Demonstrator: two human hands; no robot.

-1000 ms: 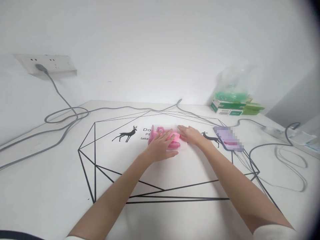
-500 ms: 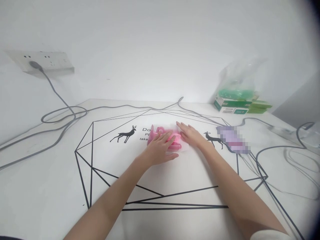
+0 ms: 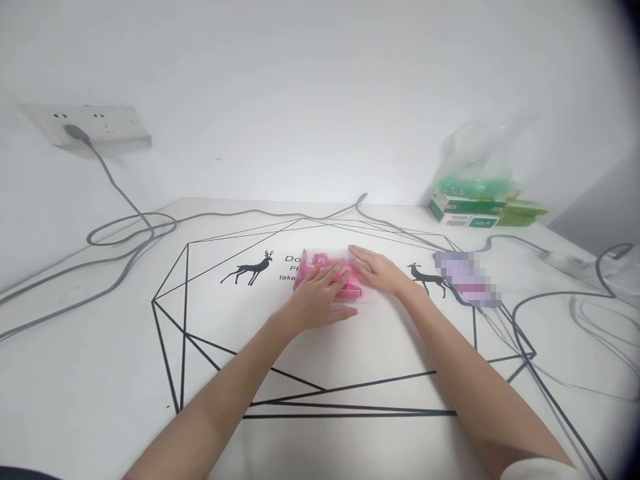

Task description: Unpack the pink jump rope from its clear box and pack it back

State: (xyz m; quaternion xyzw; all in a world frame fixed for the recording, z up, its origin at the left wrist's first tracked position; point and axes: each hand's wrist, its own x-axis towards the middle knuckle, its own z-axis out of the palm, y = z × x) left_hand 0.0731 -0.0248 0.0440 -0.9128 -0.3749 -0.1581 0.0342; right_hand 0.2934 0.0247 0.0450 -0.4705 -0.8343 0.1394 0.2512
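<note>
A pink item in a clear plastic bag (image 3: 353, 293) lies on the white tabletop, its exact kind hard to make out. My left hand (image 3: 316, 299) rests flat across its middle, fingers spread and thumb pointing right below it. Over the bag's right edge lies my right hand (image 3: 376, 272), fingers stretched out towards the far left and touching the plastic. Both palms face down, and the hands hide part of the pink item.
Grey cables (image 3: 255, 211) run along the back and the left side. A blurred-out purple phone-like object (image 3: 465, 279) lies to the right. Green-and-white boxes (image 3: 467, 208) stand at the back right beneath a clear bag (image 3: 475, 157). A wall socket (image 3: 115, 127) is at the left.
My right hand has shifted slightly left, further over the bag's right edge. The left hand stays in place on the pink item.
</note>
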